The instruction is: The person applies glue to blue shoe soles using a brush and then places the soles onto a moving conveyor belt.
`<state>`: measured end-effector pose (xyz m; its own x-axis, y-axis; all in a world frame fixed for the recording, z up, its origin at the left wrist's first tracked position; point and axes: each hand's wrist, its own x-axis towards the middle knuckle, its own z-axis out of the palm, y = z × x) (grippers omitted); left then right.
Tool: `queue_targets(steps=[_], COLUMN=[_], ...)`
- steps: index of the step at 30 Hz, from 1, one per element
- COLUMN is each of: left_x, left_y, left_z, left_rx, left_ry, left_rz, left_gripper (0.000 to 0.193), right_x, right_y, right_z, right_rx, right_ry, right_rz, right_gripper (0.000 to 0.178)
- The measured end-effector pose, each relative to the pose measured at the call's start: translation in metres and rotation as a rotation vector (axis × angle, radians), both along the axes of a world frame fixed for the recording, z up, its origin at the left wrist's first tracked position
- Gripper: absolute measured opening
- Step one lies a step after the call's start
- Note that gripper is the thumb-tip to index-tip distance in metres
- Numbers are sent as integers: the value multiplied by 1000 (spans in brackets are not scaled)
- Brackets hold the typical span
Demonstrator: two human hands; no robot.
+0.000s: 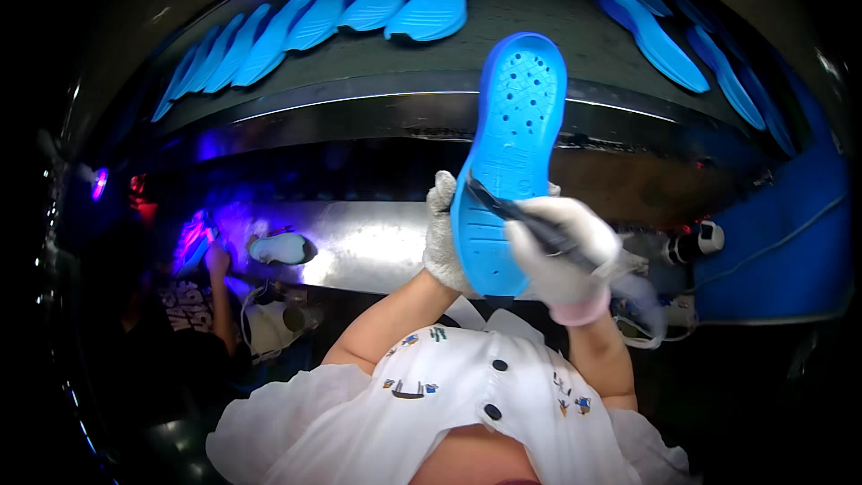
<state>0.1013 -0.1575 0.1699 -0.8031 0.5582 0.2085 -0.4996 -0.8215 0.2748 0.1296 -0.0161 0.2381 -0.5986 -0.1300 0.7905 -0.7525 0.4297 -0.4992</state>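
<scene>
A blue shoe sole (503, 171) is held up in front of me, its inner side with small holes and grooves facing me. My left hand (442, 238), in a pale glove, grips its left edge, thumb up along the side; the other fingers are mostly hidden behind the sole. My right hand (566, 256), gloved too, is closed around a dark, slim brush-like tool (525, 216). The tip of this tool lies at the sole's left edge, near the middle of its length. The right hand is slightly blurred.
Beyond a metal edge (359, 94), a dark belt (503, 0) carries several blue soles in a row (386, 0) and others at the right (655, 40). A metal shelf (377, 233) lies below. Left, a person (193, 305) works under purple light near a pale shoe (280, 249). A white container (705, 238) stands right.
</scene>
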Motion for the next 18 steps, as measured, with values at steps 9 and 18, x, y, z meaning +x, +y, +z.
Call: queue_targets(steps=[9,18], left_x=[3,-9], left_y=[-1,-9], left_z=[18,13], left_rx=[113,36], left_ry=[-112,-93], left_rz=[9,130], left_gripper=[88,104], right_x=[20,36], right_y=[-11,-12], right_z=[-8,-11], right_rx=[-71,97], right_ry=[-172,-172], right_rz=[15,127], right_gripper=[24,25])
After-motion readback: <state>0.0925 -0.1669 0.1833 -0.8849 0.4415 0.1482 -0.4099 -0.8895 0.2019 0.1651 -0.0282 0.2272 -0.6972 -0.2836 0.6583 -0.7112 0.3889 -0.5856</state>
